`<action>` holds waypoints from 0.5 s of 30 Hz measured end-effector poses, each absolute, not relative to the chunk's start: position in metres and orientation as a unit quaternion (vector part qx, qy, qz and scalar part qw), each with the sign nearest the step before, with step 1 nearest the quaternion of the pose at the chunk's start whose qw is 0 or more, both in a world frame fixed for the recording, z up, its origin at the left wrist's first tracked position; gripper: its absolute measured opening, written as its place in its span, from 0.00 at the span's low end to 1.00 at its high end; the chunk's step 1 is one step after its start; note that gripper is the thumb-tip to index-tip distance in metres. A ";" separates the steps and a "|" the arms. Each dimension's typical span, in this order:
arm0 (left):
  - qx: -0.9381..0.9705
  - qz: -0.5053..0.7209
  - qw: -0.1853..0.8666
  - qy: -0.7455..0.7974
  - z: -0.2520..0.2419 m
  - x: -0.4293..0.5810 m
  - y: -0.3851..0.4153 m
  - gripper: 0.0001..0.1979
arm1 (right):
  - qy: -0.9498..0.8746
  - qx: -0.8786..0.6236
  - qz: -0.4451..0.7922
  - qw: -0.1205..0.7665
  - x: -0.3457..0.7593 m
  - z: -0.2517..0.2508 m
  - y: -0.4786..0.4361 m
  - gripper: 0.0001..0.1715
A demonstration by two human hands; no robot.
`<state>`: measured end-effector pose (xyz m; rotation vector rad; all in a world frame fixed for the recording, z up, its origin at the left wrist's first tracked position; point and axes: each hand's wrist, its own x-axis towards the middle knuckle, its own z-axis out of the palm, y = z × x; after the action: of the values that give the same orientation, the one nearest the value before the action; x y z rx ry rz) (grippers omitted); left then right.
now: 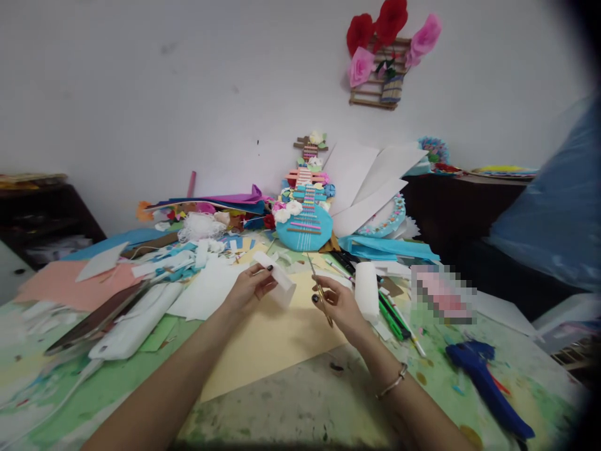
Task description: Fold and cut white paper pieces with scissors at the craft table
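My left hand [251, 287] pinches a folded piece of white foam sheet [277, 280] above the table, fingers closed on it. To its right, my right hand [339, 305] grips a pair of gold-handled scissors [320, 289], whose blades point up and away, their tip a short way right of the white piece. A bracelet sits on my right wrist. Both hands hover over a pale yellow paper sheet [275, 341].
A white roll [367, 290] and green pens [390, 316] lie right of my right hand. A blue glue gun [486, 382] rests at the front right. A blue craft guitar [305, 216], coloured papers and scraps crowd the back. A white pouch [134, 322] lies left.
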<state>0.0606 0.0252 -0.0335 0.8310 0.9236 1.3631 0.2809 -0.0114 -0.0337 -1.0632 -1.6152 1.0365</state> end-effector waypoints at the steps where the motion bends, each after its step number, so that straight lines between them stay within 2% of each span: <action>1: 0.345 0.599 0.609 0.389 -0.032 0.061 0.024 0.08 | -0.642 -0.393 0.479 0.450 0.280 -0.031 -0.015 0.24; 6: 0.297 0.641 0.623 0.336 -0.026 0.061 0.022 0.07 | -0.602 -0.246 0.660 0.378 0.284 -0.023 -0.026 0.26; 11: 0.285 0.671 0.608 0.314 -0.020 0.056 0.021 0.08 | -0.589 -0.205 0.700 0.347 0.288 -0.023 -0.026 0.30; 15: 0.299 0.648 0.624 0.316 -0.020 0.060 0.016 0.07 | -0.600 -0.191 0.695 0.348 0.286 -0.023 -0.028 0.33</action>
<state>0.0595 0.0160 -0.0198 0.6868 0.7262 1.4883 0.2857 -0.0276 -0.0231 -0.4961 -1.5544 1.8008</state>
